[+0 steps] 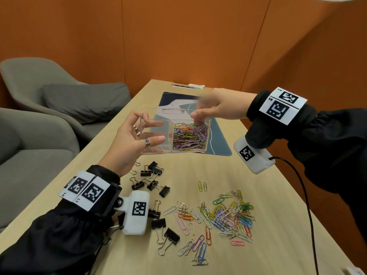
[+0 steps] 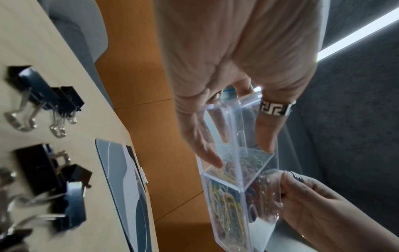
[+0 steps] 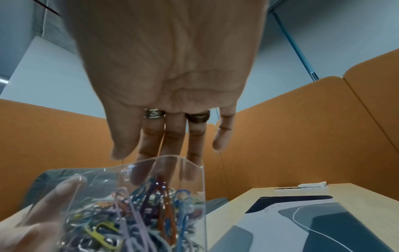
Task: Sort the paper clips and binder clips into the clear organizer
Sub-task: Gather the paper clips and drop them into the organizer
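Observation:
My left hand (image 1: 154, 129) pinches the left end of the clear organizer (image 1: 158, 150) and holds it off the table, thumb in front and fingers behind. Its right compartment is packed with coloured paper clips (image 1: 188, 135); the left compartment looks bare. My right hand (image 1: 196, 120), blurred, reaches its straight fingers down into the clip compartment. In the right wrist view those fingers (image 3: 151, 145) pass behind the organizer's rim (image 3: 194, 163). Loose paper clips (image 1: 224, 217) and black binder clips (image 1: 153, 175) lie on the table below. The left wrist view shows the left hand (image 2: 237, 145) on the organizer (image 2: 226, 204).
A blue patterned desk mat (image 1: 218, 139) lies under and behind the organizer. More binder clips (image 1: 164, 229) sit near my left wrist. Grey chairs (image 1: 49, 96) stand along the table's left edge. A black cable (image 1: 305, 195) hangs from my right wrist. Orange partitions enclose the table.

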The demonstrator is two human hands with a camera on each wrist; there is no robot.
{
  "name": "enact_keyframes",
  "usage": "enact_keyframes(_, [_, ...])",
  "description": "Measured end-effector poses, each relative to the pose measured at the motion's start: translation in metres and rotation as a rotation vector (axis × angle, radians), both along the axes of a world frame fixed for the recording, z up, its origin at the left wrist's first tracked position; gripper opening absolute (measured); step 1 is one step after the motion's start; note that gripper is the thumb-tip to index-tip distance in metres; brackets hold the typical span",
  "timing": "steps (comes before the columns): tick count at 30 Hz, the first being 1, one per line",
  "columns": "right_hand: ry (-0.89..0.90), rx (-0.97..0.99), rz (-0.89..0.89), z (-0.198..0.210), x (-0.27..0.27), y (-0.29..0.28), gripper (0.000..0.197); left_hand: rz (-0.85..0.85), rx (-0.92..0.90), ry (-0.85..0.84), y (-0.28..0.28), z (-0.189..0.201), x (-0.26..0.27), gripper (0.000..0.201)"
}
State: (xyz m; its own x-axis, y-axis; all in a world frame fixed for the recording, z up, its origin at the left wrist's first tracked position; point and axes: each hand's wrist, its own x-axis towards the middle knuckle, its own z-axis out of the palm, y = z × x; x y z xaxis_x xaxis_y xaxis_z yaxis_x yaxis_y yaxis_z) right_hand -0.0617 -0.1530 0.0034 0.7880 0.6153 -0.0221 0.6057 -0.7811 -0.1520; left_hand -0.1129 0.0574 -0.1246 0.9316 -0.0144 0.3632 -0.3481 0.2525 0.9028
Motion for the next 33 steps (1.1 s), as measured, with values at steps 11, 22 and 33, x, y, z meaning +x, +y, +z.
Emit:
enact_keyframes(11, [-0.008,0.035,-0.033,-0.001,-0.008,-0.001,0.038,-0.01,0.014,-0.011,0.002,-0.002,0.001,0.041])
enact_keyframes(22, [-0.234,0.525,-0.04,-0.027,0.001,-0.029,0.029,0.045,-0.001,-0.01,0.003,0.001,-0.001,0.046])
enact_keyframes(33, [0.367,-0.078,0.107,-0.109,-0.005,-0.035,0.018,0.145,-0.03,-0.019,0.006,0.004,-0.002,0.039])
